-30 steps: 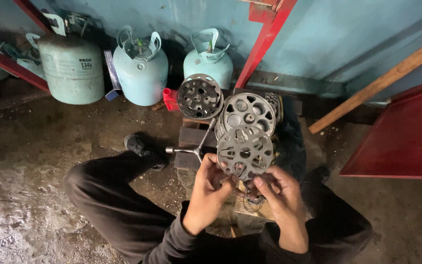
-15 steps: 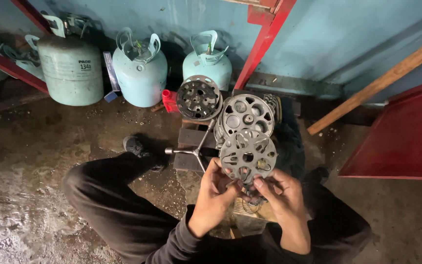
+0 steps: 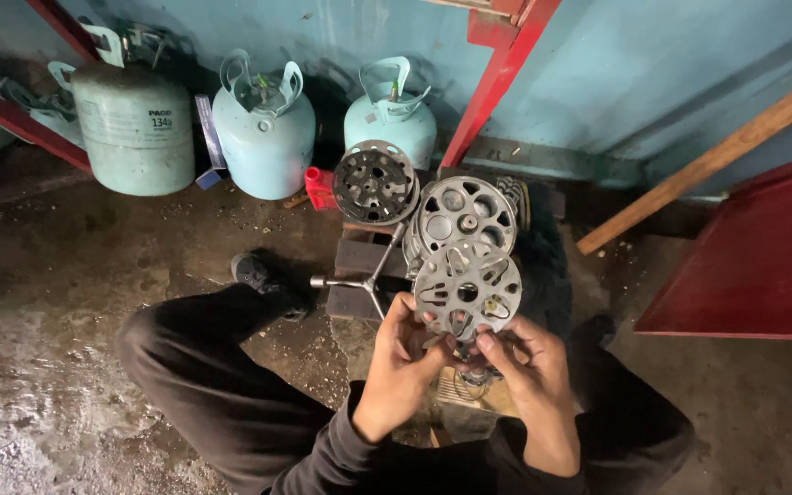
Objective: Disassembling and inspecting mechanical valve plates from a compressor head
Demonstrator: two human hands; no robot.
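The left hand [image 3: 402, 359] is clamped on the lower left rim of a round perforated metal disc [image 3: 467, 290], fingers curled up over its edge. The right hand [image 3: 526, 368] grips the same disc at its lower right rim, thumb and fingertips pressed against the edge, so both hands close on it from below. The disc stands nearly upright on its edge, its flat face turned up toward the camera and its central hub hole pointing the same way; being round, it has no long axis in its face, and its hub axis runs roughly from the person toward the wall.

Just behind the held disc, overlapping its upper rim, stands a second disc [image 3: 466, 216] with round holes, also on edge. Up and to the left of the held disc leans a darker disc [image 3: 375, 182]. To the left of the held disc, a metal cross wrench [image 3: 365, 279] lies on a dark block [image 3: 359, 266]. Farther beyond the held disc, against the blue wall [image 3: 616, 73], stand three pale gas cylinders: one [image 3: 390, 115] nearly straight behind, one [image 3: 264, 133] further left, and the largest [image 3: 135, 124] furthest left. A red metal post [image 3: 501, 78] slants up behind the disc, and a wooden plank [image 3: 708, 156] slants to its right.
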